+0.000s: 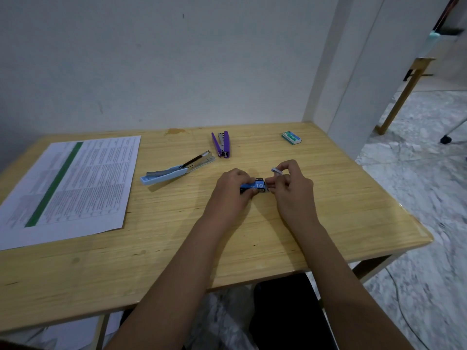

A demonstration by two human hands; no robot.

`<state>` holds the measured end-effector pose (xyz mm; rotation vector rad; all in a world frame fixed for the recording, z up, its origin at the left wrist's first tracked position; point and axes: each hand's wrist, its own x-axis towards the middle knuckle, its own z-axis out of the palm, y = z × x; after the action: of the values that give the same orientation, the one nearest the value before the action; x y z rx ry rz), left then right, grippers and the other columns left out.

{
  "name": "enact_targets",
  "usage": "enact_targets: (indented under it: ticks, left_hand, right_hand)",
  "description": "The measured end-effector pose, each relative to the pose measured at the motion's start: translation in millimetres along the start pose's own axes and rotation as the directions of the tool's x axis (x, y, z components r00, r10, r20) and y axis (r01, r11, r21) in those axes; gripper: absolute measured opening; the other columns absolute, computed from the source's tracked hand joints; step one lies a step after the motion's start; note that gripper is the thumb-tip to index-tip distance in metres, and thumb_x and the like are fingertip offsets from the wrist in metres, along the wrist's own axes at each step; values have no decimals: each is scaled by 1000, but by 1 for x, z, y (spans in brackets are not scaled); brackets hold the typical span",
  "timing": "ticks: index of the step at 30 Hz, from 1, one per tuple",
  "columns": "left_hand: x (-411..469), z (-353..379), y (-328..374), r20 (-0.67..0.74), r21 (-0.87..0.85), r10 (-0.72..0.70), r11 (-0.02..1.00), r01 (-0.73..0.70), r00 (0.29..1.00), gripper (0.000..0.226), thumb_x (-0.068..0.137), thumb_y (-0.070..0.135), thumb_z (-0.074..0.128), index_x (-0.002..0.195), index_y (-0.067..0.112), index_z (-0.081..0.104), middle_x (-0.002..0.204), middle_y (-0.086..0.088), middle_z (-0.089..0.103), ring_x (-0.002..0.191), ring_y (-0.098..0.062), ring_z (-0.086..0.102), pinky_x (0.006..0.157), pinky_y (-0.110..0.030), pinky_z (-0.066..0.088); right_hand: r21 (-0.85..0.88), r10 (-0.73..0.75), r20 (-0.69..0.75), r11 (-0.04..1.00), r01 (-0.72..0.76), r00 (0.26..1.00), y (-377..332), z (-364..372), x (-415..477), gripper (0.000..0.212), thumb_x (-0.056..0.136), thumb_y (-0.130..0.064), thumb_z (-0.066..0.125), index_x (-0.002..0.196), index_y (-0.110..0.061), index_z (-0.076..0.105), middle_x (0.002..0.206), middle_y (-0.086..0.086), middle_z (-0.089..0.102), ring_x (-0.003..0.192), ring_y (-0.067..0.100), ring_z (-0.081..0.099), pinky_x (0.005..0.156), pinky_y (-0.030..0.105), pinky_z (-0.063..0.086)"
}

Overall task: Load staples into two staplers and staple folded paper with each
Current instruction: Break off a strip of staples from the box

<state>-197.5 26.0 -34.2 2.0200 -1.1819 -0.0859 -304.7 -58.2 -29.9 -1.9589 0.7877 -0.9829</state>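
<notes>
Both forearms are extended forward over the wooden table (278, 236), wrists low, hands brought close together near the table's middle. The left hand (231, 189) is curled palm-down, fingers clenched around a small blue cardboard staple box (256, 186) printed with a white "10"; the box is held just above or on the tabletop, which one cannot be told. The right hand (290, 185) is set at the box's open right end, with a short silvery staple strip (276, 171) pinched between thumb and forefinger, the other fingers bent inward at the box mouth. A light blue plastic stapler (174, 171) is seen lying flat to the left of the hands, opened out, its metal magazine and black pusher rod exposed. A purple stapler (222, 144) is laid beyond it, also opened, near the table's far edge. A green and white staple box (291, 137) is seen well apart at the far right corner. A printed paper sheet (75, 183) with a green band lies flat at the left side. The tabletop is pale grained wood, glossy, with rounded corners.
</notes>
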Motion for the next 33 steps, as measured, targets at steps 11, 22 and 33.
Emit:
enact_targets:
  ticks: [11,22,33]
  left_hand:
    - [-1,-10,-6,46,-63,-22,998,24,999,31,85,18,65,116,13,65,116,-1,61,109,-16,52,93,-27,41]
    - [1,-14,-7,77,-94,-36,995,43,996,32,83,17,67,115,13,66,116,0,62,108,-17,54,97,-35,44]
    - [-1,-19,-8,65,-118,-26,992,33,998,32,82,16,68,114,12,67,114,-3,63,106,-14,55,95,-28,44]
  right_hand:
    - [-335,77,-15,939,-77,997,13,-9,25,16,80,0,58,85,-6,72,86,3,64,74,9,52,61,11,37]
    - [-199,50,28,979,-44,998,17,-21,19,22,80,-4,65,99,-14,73,97,-4,68,84,2,56,73,1,41]
    - [-376,-120,289,898,228,950,4,-11,12,24,80,-36,70,102,-30,68,89,-22,58,100,9,49,86,29,24]
